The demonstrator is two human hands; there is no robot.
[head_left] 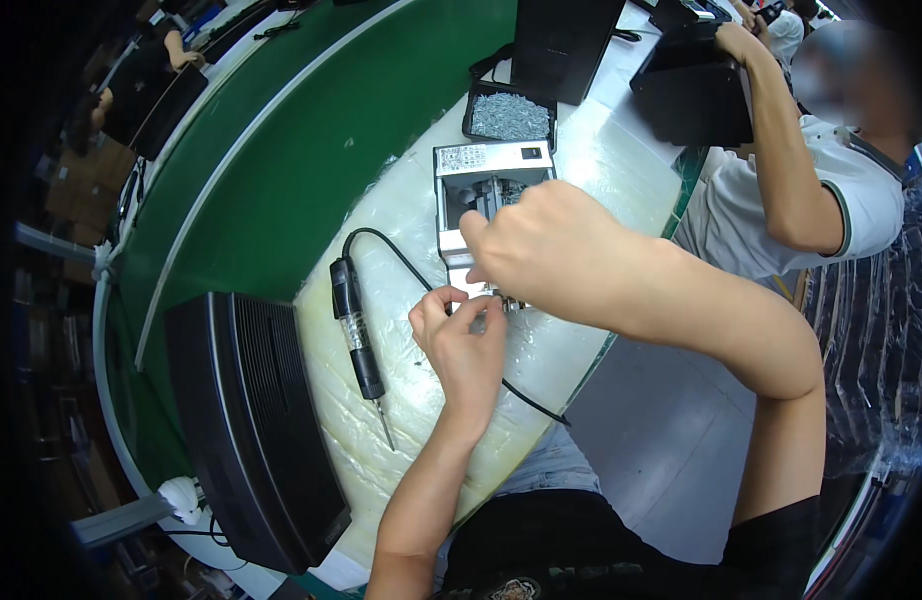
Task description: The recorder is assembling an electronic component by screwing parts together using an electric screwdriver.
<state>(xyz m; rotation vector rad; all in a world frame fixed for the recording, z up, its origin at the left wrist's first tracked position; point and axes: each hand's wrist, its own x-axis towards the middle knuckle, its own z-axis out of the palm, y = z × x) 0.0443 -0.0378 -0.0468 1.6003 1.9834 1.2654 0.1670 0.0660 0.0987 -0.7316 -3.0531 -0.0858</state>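
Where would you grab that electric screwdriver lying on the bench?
Probably around its thick barrel, from above: it lies on its side, with the thin bit at the near end and the cable at the far end.

My left hand (463, 350) is just before the screw feeder (453, 243), my right hand (529, 240) over it. Behind the feeder sits a tray (469, 115) of screws (509, 117); left of the feeder lies an electric screwdriver (355, 332), then a case (256, 420); to its right is a co-worker (731, 215).
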